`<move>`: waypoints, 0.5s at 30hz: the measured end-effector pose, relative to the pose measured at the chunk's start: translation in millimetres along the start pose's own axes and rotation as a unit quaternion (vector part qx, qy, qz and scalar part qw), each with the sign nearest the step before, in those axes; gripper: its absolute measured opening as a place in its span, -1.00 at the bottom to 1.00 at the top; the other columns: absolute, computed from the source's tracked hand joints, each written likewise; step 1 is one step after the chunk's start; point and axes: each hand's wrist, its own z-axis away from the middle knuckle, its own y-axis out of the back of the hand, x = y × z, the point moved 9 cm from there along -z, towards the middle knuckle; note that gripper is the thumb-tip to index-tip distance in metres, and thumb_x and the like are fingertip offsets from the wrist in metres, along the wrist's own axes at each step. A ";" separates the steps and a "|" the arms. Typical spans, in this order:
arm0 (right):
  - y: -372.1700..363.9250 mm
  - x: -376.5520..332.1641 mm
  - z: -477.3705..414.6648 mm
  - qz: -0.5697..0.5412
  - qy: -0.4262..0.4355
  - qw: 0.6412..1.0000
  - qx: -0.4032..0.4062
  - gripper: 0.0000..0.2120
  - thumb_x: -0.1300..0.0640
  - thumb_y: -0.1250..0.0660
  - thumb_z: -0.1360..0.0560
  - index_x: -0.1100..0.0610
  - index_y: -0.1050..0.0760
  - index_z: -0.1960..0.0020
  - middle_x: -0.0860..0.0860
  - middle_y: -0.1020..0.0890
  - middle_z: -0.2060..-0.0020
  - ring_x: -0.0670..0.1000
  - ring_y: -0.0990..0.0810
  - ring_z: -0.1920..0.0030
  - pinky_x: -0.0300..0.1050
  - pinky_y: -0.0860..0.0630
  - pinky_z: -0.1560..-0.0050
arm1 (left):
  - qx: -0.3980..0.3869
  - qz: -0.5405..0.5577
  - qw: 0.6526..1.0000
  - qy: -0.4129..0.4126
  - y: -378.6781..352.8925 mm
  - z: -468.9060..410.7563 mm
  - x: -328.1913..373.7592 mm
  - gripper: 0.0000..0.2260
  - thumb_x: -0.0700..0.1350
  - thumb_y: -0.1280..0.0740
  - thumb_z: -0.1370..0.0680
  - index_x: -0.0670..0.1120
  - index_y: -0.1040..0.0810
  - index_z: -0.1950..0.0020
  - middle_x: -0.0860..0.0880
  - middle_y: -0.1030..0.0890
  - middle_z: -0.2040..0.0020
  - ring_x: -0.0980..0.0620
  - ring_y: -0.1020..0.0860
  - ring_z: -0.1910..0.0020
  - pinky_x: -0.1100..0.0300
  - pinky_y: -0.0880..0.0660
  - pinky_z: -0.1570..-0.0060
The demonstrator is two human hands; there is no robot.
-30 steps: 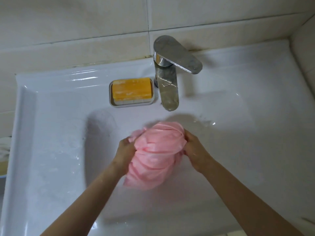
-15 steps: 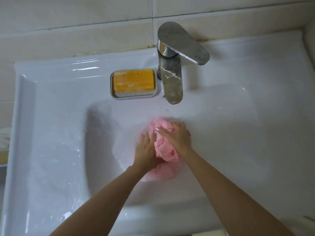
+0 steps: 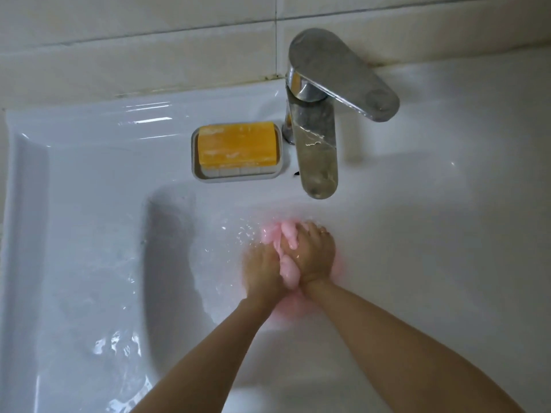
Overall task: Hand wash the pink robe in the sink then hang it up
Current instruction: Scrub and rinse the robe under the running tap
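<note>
- Two hands met on the pink robe (image 3: pixel 286 268), which sat bunched into a small wad down in the basin of the sink (image 3: pixel 89 210), just in front of the faucet (image 3: pixel 317 150) spout and under shallow water.
- The right hand (image 3: pixel 316 257) lay over the wad on the side nearer the faucet, its fingers (image 3: pixel 310 234) clenched round the fabric so that pink folds bulged out between them.
- A thin ring (image 3: pixel 323 233) showed on one of those fingers.
- The left hand (image 3: pixel 262 269) pressed against the wad's left side, touching the right hand; its fingers were blurred under the water, so I could not tell whether they were curled or flat.
- Only slivers of pink showed between and around the hands.
- Water rippled and glinted in the basin to the left of the faucet spout.
- An orange bar of soap (image 3: pixel 237 147) rested in a grey soap dish (image 3: pixel 238 177) on the ledge just left of the faucet.
- A pale tiled wall (image 3: pixel 149 55) rose behind the faucet.
</note>
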 end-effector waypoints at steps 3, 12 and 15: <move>0.0 24.3 -20.1 -0.125 -0.136 0.981 -0.066 -0.72 0.00 -0.25 -0.47 0.14 -0.51 0.31 0.09 -0.60 0.36 0.16 -0.60 0.30 -0.10 -0.45 0.32 | -0.013 0.025 0.999 -0.023 11.5 6.2 -2.1 -0.40 0.15 -0.30 -0.40 -0.09 -0.31 -0.36 -0.06 -0.45 -0.15 -0.11 -0.43 -0.16 0.04 -0.33 -0.16; 17.8 -27.3 46.0 0.056 0.089 0.995 0.004 -0.55 -0.22 -0.17 -0.35 0.01 -0.41 -0.13 0.10 -0.58 0.07 0.14 -0.53 0.20 -0.09 -0.42 0.25 | -0.011 0.080 0.997 0.019 16.8 3.8 -6.3 -0.80 -0.13 -0.23 -0.57 -0.11 -0.47 -0.18 -0.11 -0.53 -0.18 -0.10 -0.44 -0.24 0.01 -0.31 -0.31; 10.3 -20.4 33.5 0.081 0.064 0.993 0.057 -0.59 -0.21 -0.14 -0.35 0.07 -0.41 0.00 0.11 -0.59 0.20 0.11 -0.52 0.29 -0.14 -0.34 0.27 | 0.082 0.073 0.994 0.003 32.0 -0.2 -5.8 -0.81 -0.21 -0.17 -0.44 -0.13 -0.54 0.31 -0.17 -0.61 0.27 -0.21 -0.58 0.15 -0.10 -0.47 -0.01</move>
